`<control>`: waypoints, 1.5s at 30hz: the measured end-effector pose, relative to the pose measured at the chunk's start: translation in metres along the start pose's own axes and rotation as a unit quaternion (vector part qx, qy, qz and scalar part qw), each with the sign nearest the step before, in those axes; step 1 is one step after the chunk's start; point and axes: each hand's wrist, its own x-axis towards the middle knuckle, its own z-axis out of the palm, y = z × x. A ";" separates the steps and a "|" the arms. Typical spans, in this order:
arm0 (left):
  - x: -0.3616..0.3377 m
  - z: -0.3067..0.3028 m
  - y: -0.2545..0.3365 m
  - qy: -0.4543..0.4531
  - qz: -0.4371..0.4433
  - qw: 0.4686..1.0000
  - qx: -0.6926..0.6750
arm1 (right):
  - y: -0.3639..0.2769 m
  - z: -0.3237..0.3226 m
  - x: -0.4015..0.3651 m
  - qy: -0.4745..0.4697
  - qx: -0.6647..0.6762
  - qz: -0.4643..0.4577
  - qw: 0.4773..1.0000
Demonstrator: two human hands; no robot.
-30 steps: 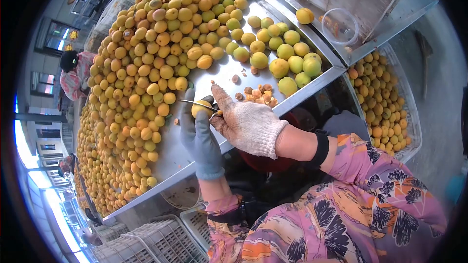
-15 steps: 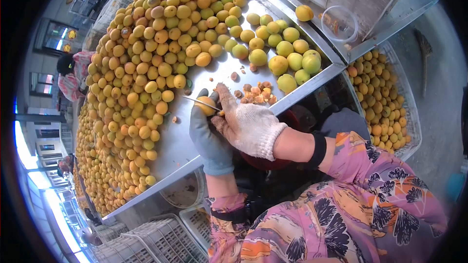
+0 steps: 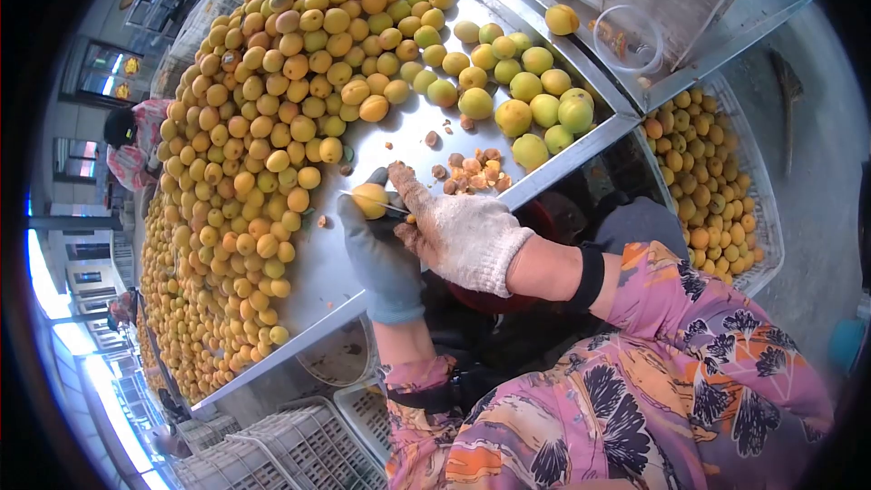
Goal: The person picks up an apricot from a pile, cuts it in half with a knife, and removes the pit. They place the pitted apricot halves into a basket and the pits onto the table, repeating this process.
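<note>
My left hand (image 3: 381,259), in a grey-blue glove, is closed around a yellow apricot (image 3: 368,200) just above the metal table (image 3: 322,286). My right hand (image 3: 458,231) wears a white knitted glove with brown-stained fingers. It grips a small knife (image 3: 390,206), whose handle is mostly hidden in the fingers; the thin blade lies against the apricot. On the metal beyond my right hand is a small heap of pits and orange scraps (image 3: 476,174). A large pile of apricots (image 3: 263,118) rises to the left, and greener ones (image 3: 544,109) lie by the right rim.
A plastic crate of apricots (image 3: 703,191) stands on the floor at right. One apricot (image 3: 562,20) and a clear plastic tub (image 3: 628,39) sit beyond the table's rim. Stacked crates (image 3: 281,449) are at lower left. Another person (image 3: 136,141) works at far left.
The apricot has turned and shifted slightly left in my left hand, showing more of its side. My right hand and the knife have moved a little left with it.
</note>
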 end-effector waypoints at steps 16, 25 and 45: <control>-0.002 0.002 -0.004 0.023 -0.034 0.997 -0.060 | -0.002 0.000 0.003 -0.029 0.007 0.032 0.999; -0.003 0.012 0.005 0.041 0.103 0.981 0.162 | -0.005 -0.006 0.001 -0.031 0.007 0.013 0.999; -0.006 -0.001 0.011 -0.067 0.037 0.921 0.382 | 0.015 -0.002 0.009 0.037 -0.052 0.004 0.998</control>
